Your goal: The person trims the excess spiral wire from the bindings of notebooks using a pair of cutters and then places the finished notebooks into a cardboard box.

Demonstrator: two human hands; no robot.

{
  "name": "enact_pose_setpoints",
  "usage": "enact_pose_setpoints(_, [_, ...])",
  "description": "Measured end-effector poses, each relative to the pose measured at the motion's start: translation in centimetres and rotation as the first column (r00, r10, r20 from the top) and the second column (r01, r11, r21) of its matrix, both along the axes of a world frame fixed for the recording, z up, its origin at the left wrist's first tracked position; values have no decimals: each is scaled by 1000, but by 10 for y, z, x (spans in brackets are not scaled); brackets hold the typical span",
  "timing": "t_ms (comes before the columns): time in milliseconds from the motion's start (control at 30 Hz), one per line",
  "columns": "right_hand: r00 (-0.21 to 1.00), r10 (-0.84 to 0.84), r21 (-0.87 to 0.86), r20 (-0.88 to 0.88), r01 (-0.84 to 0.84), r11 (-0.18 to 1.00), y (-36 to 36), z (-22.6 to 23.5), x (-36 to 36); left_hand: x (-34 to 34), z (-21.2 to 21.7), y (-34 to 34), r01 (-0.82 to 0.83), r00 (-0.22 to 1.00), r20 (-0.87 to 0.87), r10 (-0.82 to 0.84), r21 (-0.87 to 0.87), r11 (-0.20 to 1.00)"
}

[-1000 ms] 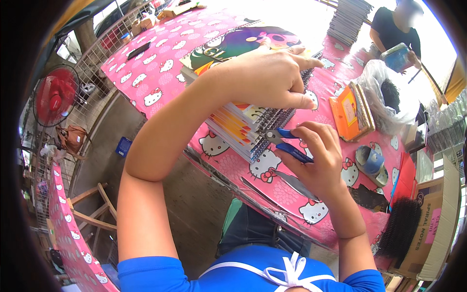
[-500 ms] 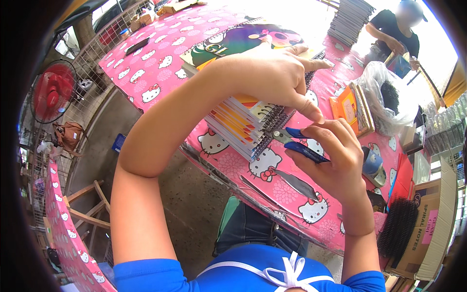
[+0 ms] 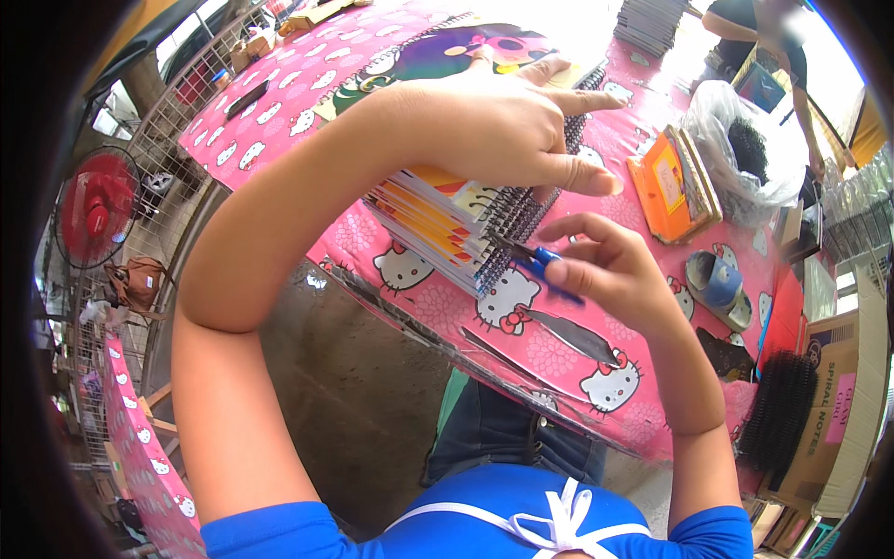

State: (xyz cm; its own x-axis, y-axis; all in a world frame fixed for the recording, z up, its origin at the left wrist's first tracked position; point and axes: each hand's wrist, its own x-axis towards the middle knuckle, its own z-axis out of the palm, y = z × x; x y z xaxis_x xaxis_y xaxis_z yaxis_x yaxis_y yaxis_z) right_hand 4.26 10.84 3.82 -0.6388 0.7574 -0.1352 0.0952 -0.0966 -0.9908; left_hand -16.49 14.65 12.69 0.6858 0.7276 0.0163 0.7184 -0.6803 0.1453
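A stack of spiral-bound notebooks (image 3: 438,228) lies on the table, black wire coils along its right side and a colourful cover on top. Across that cover my left hand (image 3: 507,130) rests with fingers spread, pressing on the stack. In my right hand (image 3: 610,270) is a pair of blue-handled pliers (image 3: 540,264), gripped between thumb and fingers. The pliers' jaws are at the near end of a wire coil (image 3: 517,219); whether they bite on the wire is too small to tell.
The pink patterned table cover (image 3: 549,359) is torn near the front edge. To the right are orange notebooks (image 3: 670,182), a plastic bag of black coils (image 3: 745,154), a blue tape roll (image 3: 715,279) and a cardboard box (image 3: 819,419). A person (image 3: 754,37) works at the far right.
My right hand has turned the pliers, so their handles now show nearly edge-on. My left hand stays on the stack. The whole view has shifted slightly, and the far person's arm has lowered.
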Motion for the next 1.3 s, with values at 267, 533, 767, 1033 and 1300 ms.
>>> enact_pose_setpoints(267, [961,-268,951,-65,141,275,-9,-19,-8,-3,-9,0,35,988,146,-57,148,988])
enact_pose_setpoints(533, [969,168,-331,-182,-221,917,11,-20,1,-2,0,-2,48,996,63,-58,139,989])
enact_pose_setpoints(767, [960,-278,948,-26,111,297,-15,-30,0,36,15,28,352,936,-178,-304,434,829])
enact_pose_setpoints(1033, [993,33,335,116,-70,940,-3,-15,-1,49,1,49,80,926,-377,-8,176,981])
enact_pose_setpoints(1300, [998,-48,483,51,17,875,-9,-34,6,42,-6,59,112,988,-132,-83,236,965])
